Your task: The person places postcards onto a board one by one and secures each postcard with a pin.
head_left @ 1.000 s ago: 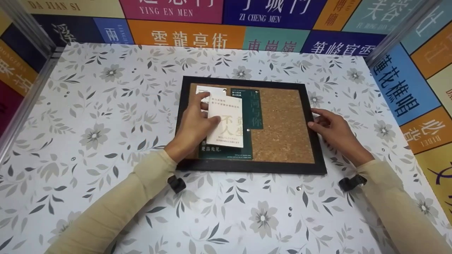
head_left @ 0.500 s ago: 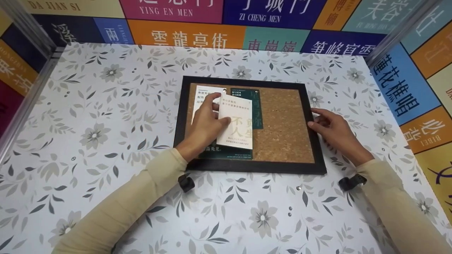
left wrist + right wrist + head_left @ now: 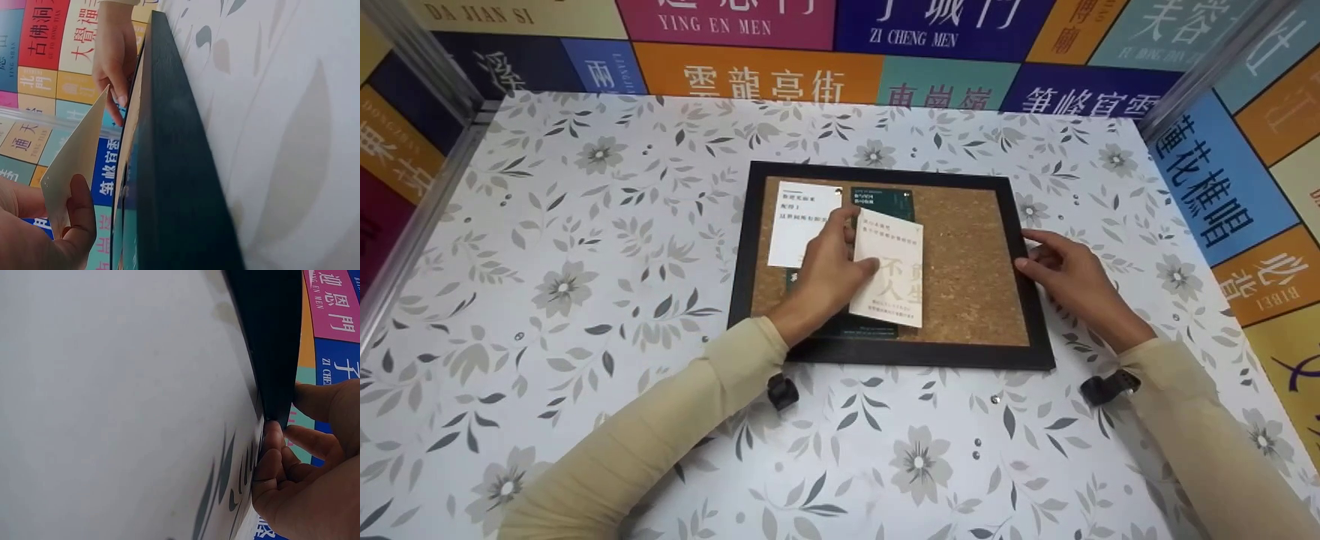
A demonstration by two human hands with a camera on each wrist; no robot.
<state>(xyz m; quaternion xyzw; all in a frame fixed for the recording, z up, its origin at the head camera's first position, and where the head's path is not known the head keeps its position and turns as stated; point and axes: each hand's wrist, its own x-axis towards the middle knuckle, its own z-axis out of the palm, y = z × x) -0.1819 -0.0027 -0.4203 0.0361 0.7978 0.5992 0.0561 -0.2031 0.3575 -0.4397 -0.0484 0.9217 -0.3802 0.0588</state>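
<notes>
My left hand (image 3: 821, 281) pinches a white printed card (image 3: 894, 262), thumb on its near face, over the middle of a cork board (image 3: 971, 262) with a black frame. In the left wrist view the held card (image 3: 76, 149) stands tilted, apart from the board. Pinned at the board's upper left is another white card (image 3: 804, 229). Beside it is a dark green card (image 3: 896, 204), partly behind the held one. A lower green card (image 3: 877, 331) is mostly hidden by the hand. My right hand (image 3: 1065, 277) grips the frame's right edge, thumb and fingers around it (image 3: 275, 349).
The board lies on a table (image 3: 607, 375) with a leaf-and-flower cover. A small shiny pin-like piece (image 3: 995, 400) lies in front of the frame. Panels with large characters (image 3: 765, 75) wall the back and sides. Dark bands (image 3: 782, 391) circle both wrists.
My left hand has carried the white card rightward across the board, uncovering the pinned white card and covering more of the upper green one. The right hand and the board have stayed put.
</notes>
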